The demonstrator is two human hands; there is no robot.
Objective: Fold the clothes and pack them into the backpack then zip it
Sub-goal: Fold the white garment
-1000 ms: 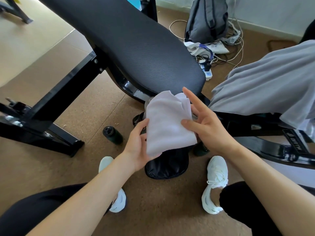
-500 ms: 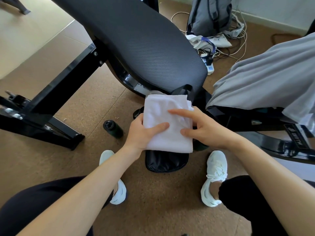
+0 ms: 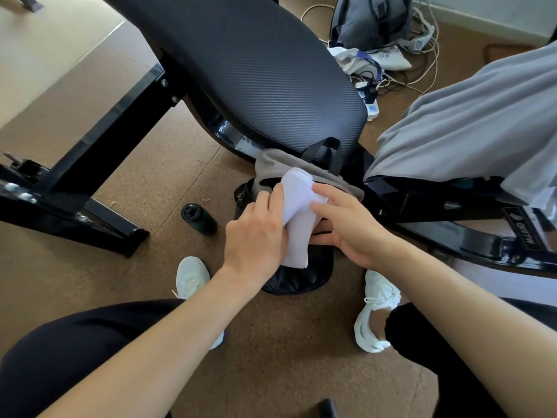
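Down at the bottom, two knees in black trousers and two bare forearms reaching forward. White shoes planted on the brown floor, the left shoe [image 3: 193, 277] and the right shoe [image 3: 376, 312], and between them sits the black backpack [image 3: 298, 279], standing with its mouth upward. Right over that mouth is the folded white garment [image 3: 298, 218], bunched into a narrow bundle between both hands. The left hand [image 3: 256, 233] grips its left edge, fingers curled round the cloth. The right hand [image 3: 352, 224] holds the right edge, fingers laid over the top and thumb tucked against the underside. Just behind the bundle, a grey-brown garment [image 3: 289, 165] shows in the backpack's opening, with a black carry strap [image 3: 325, 152] looping up over it. Off to the left, a dark bottle [image 3: 199, 220] stands on the floor, near the backpack but apart from it. Beyond that rises the padded black worktop [image 3: 256, 70] on its black frame. To the right, a light grey garment [image 3: 467, 131] lies draped across the frame. Far back, a grey backpack [image 3: 370, 22] leans by the wall above a tangle of cables [image 3: 391, 70].
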